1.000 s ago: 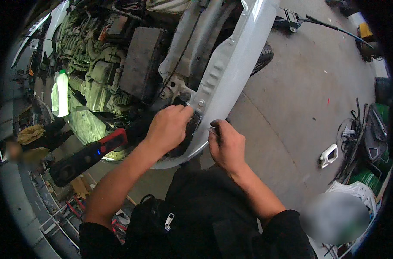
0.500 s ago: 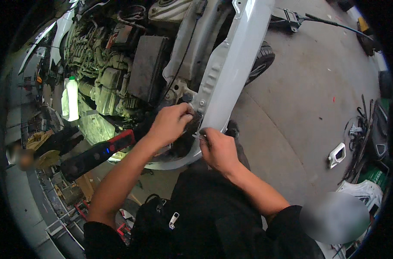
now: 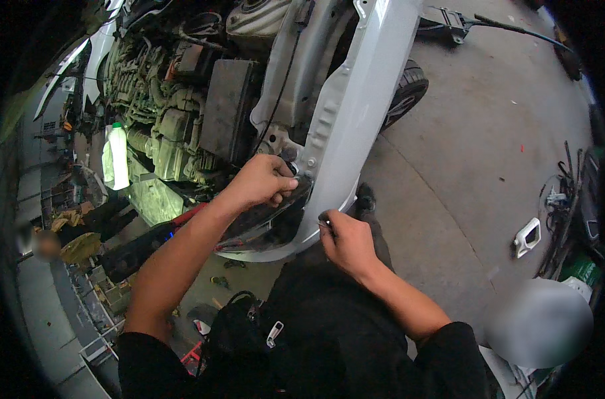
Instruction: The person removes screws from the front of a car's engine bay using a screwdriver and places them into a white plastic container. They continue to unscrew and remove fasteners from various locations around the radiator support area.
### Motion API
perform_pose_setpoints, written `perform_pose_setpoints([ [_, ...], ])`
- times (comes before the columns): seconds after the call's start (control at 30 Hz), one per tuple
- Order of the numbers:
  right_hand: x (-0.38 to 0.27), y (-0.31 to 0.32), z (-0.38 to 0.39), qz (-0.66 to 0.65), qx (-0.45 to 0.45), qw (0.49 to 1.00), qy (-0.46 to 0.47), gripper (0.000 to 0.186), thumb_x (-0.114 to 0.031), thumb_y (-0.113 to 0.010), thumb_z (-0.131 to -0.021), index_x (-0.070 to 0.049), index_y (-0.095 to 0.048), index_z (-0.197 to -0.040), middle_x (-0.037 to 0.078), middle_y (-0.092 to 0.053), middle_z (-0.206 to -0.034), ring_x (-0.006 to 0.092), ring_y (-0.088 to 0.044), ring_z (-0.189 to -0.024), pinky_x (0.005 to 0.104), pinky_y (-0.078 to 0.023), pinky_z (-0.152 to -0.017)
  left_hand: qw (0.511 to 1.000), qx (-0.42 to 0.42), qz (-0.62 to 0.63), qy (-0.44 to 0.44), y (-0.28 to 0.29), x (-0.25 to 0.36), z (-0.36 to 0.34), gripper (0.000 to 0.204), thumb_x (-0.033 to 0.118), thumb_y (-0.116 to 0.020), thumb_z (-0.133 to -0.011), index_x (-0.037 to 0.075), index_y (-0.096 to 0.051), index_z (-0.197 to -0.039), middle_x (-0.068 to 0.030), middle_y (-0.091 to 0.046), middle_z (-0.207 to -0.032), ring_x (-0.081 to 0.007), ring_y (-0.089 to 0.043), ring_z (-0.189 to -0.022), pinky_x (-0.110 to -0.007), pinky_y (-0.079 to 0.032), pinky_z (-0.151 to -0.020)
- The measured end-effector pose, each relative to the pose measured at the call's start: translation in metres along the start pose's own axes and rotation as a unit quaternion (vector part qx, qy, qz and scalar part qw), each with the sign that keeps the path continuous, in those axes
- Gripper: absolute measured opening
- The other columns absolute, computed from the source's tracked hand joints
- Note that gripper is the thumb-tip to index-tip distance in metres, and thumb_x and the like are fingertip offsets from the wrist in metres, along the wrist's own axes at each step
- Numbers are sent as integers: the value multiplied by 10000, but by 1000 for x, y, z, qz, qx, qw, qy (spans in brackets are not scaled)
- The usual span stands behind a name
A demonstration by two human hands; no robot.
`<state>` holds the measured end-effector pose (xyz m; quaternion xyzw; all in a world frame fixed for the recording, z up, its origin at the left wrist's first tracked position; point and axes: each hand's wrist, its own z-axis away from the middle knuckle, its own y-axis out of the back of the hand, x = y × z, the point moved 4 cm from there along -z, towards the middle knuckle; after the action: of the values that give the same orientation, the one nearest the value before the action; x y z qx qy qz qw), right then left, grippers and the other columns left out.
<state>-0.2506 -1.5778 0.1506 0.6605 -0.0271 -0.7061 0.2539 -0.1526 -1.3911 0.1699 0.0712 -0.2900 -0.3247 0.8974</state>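
Observation:
My left hand (image 3: 264,181) is closed in a pinch at the front corner of the engine bay. Its fingertips are beside a bolt (image 3: 311,162) on the inner edge of the white fender (image 3: 352,110); what they hold, if anything, is hidden. Just below lies the dark headlight (image 3: 272,223). To the right, my right hand (image 3: 350,243) is closed with thumb and index finger together by the fender's front tip. A small shiny sliver shows between those fingers, too small to name.
A black box (image 3: 228,110) sits in the lit engine bay. A black and red work light (image 3: 139,249) lies left of my forearm. Near the engine stands a white bottle (image 3: 118,156) with a green cap. The front wheel (image 3: 407,93) and grey floor (image 3: 449,173) are to the right.
My right hand has drawn back from the fender edge, down and slightly right. The left hand stays near the bolt, its fingers curled more. The view has shifted slightly.

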Motion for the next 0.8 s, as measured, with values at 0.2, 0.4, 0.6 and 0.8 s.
perform_pose_setpoints([
  [0.2, 0, 3, 5, -37, 18, 999, -21, 89, -105, -598, -841, -21, -568, -853, 204, -625, -777, 408, -616, -699, 482, -498, -600, 1000, 21, -7, -3, -2, -2, -9, 211, 127, -721, -803, -55, -643, -878, -96, -644, -680, -132, -574, -502, -280, -465, -446],
  [0.4, -7, -19, 12, 37, -124, 991, 20, 148, -105, -644, -808, -13, -576, -903, 200, -623, -772, 394, -616, -719, 456, -493, -635, 989, 140, -31, -38, 5, -13, 17, 303, 253, -742, -790, -33, -656, -840, -97, -653, -673, -160, -594, -528, -305, -457, -488],
  [0.6, -17, -63, 36, 70, -233, 968, 62, 219, -184, -634, -811, -29, -528, -925, 200, -628, -758, 415, -617, -709, 514, -491, -611, 990, 108, 86, -33, 0, -114, 121, 283, 257, -651, -882, -15, -626, -955, -46, -612, -713, -109, -562, -628, -287, -453, -575],
  [0.8, -45, -139, 61, 151, -220, 956, 125, 276, -99, -597, -806, -14, -552, -1065, 189, -626, -887, 398, -624, -720, 488, -502, -602, 977, 130, 166, 6, -39, -298, 190, 260, 245, -623, -908, -6, -631, -976, -25, -595, -707, -81, -503, -542, -251, -409, -473],
])
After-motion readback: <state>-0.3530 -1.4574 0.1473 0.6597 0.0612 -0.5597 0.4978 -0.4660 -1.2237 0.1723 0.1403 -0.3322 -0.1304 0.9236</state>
